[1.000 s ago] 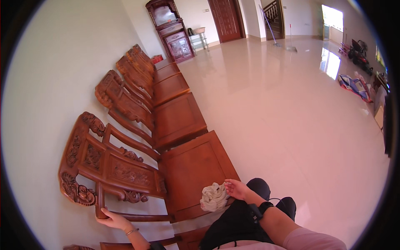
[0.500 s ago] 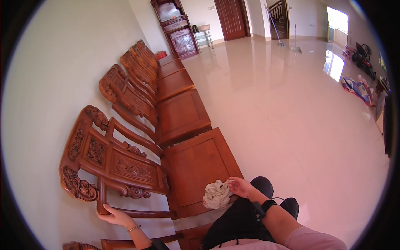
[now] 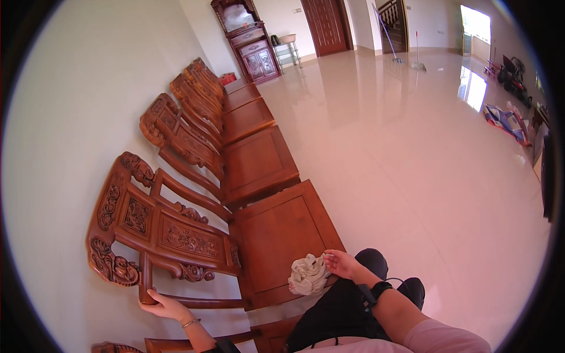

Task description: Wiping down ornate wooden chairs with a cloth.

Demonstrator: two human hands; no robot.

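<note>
A carved reddish-brown wooden chair [image 3: 285, 232] stands beside me, its ornate back toward the wall. My left hand [image 3: 163, 306] is closed round the lower outer post of that chair's back, thumb on top. Over the near corner of the seat, a crumpled off-white cloth [image 3: 309, 275] lies bunched next to my knee. At the cloth's right edge is my right hand [image 3: 341, 263], fingers curled and thumb and fingertips pinched at its border. Part of the pinch is too small to make out clearly.
More matching chairs [image 3: 259, 154] run in a row along the wall to a dark cabinet [image 3: 259, 56]. A small rack [image 3: 288, 53] is beside it. A mop [image 3: 388, 35] and dustpan [image 3: 418, 66] stand far off. Folded cloths [image 3: 507, 123] lie on the glossy floor at right.
The view has shifted very slightly. Both hands, the chair and the cloth keep nearly the same places relative to each other.
</note>
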